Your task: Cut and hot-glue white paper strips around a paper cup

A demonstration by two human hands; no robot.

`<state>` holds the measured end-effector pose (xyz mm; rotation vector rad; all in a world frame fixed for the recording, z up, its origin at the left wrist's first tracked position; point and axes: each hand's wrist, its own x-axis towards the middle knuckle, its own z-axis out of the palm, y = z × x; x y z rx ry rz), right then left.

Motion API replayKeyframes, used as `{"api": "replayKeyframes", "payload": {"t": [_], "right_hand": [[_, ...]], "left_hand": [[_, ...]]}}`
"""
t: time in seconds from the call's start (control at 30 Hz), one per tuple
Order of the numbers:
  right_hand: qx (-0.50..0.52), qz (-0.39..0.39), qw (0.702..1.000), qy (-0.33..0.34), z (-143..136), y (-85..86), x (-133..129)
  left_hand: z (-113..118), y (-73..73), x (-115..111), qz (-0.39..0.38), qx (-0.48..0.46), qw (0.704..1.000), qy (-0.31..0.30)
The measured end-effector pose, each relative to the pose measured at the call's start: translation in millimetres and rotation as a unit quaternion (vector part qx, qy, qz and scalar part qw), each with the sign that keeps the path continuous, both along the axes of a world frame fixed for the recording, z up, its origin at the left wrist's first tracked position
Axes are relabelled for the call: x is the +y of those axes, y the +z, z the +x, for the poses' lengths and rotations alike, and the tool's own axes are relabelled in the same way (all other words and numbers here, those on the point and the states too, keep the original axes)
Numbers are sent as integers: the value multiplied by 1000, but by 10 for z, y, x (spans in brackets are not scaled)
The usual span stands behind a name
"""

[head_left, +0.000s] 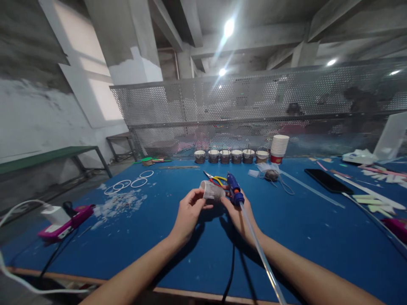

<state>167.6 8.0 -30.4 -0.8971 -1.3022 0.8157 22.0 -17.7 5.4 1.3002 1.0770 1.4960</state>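
Note:
A small paper cup (213, 192), its side wrapped in greyish-brown material, lies tilted between my hands above the blue table. The fingers and thumb of my left hand (190, 210) are closed on its left, rim end. In my right hand (239, 214) is a blue hot glue gun (234, 189) with a long clear glue stick (259, 245) running back toward me. My right thumb also reaches the cup's right end. Behind the cup lie pliers (217, 178) with red and yellow handles, partly hidden. The glue gun's handle is mostly covered by my hand.
A row of several wrapped cups (236, 157) stands at the back near stacked paper cups (279, 149). White rings (139, 182) and a magenta power strip (66, 223) are left. A twine ball (271, 175), black phone (328, 181) and strips lie right. A mesh screen (203, 114) rises behind.

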Motion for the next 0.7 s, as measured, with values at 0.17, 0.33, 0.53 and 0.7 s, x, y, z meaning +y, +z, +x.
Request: {"api": "replayKeyframes", "payload": {"t": [0.17, 0.33, 0.53, 0.7], "right_hand": [[3, -6, 1000, -8, 56, -28, 22], [-1, -3, 1000, -16, 72, 0, -24], [3, -4, 1000, -9, 39, 47, -78], [4, -14, 1000, 0, 48, 64, -118]], "left_hand": [[-18, 11, 42, 1, 19, 999, 45], [-24, 21, 64, 15, 78, 993, 83], [-17, -29, 105, 9, 88, 991, 98], [-38, -40, 120, 11, 42, 996, 74]]}}
